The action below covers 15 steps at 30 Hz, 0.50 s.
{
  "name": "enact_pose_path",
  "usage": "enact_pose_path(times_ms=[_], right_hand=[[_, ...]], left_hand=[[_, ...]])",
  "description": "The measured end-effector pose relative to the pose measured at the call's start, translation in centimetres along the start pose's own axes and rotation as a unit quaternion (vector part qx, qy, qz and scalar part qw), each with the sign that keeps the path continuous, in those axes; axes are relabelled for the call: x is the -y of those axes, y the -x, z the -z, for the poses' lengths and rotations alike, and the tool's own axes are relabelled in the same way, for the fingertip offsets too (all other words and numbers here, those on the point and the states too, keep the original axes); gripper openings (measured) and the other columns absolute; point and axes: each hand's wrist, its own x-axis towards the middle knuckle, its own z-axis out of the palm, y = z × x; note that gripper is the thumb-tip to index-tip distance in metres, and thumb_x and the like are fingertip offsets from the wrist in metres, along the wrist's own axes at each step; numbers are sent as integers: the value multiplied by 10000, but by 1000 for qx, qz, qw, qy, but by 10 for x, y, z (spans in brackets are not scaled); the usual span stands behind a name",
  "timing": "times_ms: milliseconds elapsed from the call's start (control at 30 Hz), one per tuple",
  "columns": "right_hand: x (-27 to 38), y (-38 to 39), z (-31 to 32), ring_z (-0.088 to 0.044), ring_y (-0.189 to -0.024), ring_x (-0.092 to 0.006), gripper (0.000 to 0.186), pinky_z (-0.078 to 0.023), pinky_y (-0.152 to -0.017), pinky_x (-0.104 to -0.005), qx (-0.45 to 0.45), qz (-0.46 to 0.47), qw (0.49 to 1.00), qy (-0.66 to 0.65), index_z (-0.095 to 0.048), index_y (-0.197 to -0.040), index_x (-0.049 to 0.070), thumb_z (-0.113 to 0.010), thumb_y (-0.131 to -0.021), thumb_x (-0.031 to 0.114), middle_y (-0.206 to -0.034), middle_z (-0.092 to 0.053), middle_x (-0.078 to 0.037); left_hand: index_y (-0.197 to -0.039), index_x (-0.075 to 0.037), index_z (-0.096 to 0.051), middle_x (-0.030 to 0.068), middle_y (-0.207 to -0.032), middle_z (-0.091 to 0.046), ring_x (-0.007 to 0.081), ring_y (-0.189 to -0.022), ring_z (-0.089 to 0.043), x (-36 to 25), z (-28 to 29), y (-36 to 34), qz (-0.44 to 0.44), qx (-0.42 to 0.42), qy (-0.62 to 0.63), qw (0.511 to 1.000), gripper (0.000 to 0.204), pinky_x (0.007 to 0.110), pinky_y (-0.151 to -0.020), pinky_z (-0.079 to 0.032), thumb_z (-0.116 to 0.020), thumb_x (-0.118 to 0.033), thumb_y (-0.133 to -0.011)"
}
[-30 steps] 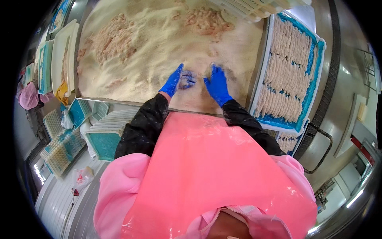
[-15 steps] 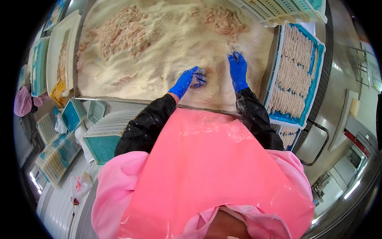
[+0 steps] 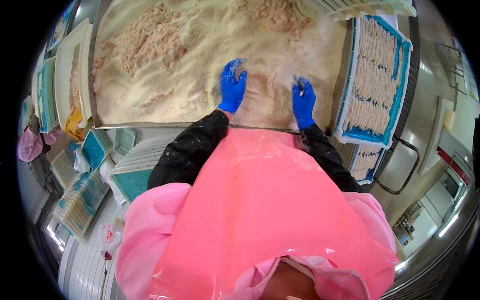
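My left hand (image 3: 232,87), in a blue glove dusted with crumbs, rests over the pale crumb bed in a metal trough (image 3: 155,125); its fingers are loosely bent, thumb apart. To its right, my gloved right hand (image 3: 303,102) has its fingertips curled together in the crumbs; what they hold, if anything, is unclear. Flattened pink meat pieces (image 3: 262,87) lie partly coated between the hands. Larger heaps of raw pink meat (image 3: 147,40) sit farther back on the crumbs.
Right of the trough, a blue-lined tray (image 3: 365,135) holds rows of coated strips; racks (image 3: 365,7) overhang behind it. At left stand cream bins (image 3: 65,85), a yellow cloth (image 3: 75,125) and stacked teal trays (image 3: 130,185). Someone in pink (image 3: 31,142) is at far left.
My left hand has moved up and its fingers have loosened, uncovering the meat below. My right hand first reached farther forward, then came back down, fingertips curled.
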Motion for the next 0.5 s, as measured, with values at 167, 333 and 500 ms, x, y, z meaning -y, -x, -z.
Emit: enact_pose_path(times_ms=[167,333,500], right_hand=[[42,-5,-45,-438,-1160,-261,401,-310,-998,-362,70,68,993,-66,-456,-1233,27,-433,-923,282,-1260,-468,-150],[46,-18,-59,-323,-1247,-319,521,-181,-1031,-469,212,243,938,129,-426,-1277,90,-456,-845,379,-1330,-378,-163],[30,-16,-81,-301,-1255,-336,543,-170,-1035,-468,227,119,963,-80,-376,-1318,88,-473,-834,315,-1359,-345,-164]], left_hand=[[-1161,-21,-520,118,-1106,-556,201,-1062,-503,30,-71,21,139,23,179,974,348,297,-927,-373,-475,-242,-897],[-1238,-58,-459,100,-1194,-521,220,-1097,-485,26,-72,10,308,105,854,406,415,295,-979,-336,-385,-327,-931],[-1214,-79,-466,117,-1174,-521,255,-1038,-506,-35,-51,-13,466,99,658,583,486,336,-935,-385,-366,-446,-911]])
